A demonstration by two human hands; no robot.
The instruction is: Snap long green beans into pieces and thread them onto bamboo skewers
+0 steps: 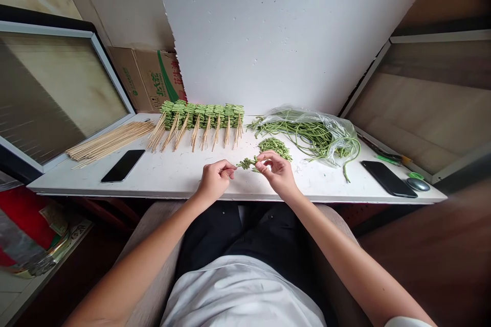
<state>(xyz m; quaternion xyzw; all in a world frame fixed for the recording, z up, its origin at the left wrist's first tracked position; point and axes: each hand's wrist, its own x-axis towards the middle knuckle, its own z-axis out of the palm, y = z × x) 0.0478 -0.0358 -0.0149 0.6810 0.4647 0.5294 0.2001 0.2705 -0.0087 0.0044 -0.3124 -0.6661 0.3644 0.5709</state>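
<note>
Near the table's front edge, my left hand [217, 178] is closed around a thin wooden skewer, most of which its fingers hide. Several short green bean pieces [244, 164] are threaded on the skewer, between my two hands. My right hand [276, 169] pinches a bean piece at the other end of that row. Just behind my right hand lies a pile of cut bean pieces [274, 146]. Finished-looking bean skewers [205, 115] are stacked in bunches at the back, their bare stick ends pointing toward me.
Loose wooden skewers [111, 139] lie at the left beside a phone [123, 165]. Long green beans [312, 135] spill from a clear plastic bag [341, 138]. A second phone [388, 179] and a rounded grey object [418, 184] sit at right. A white board [284, 51] stands behind.
</note>
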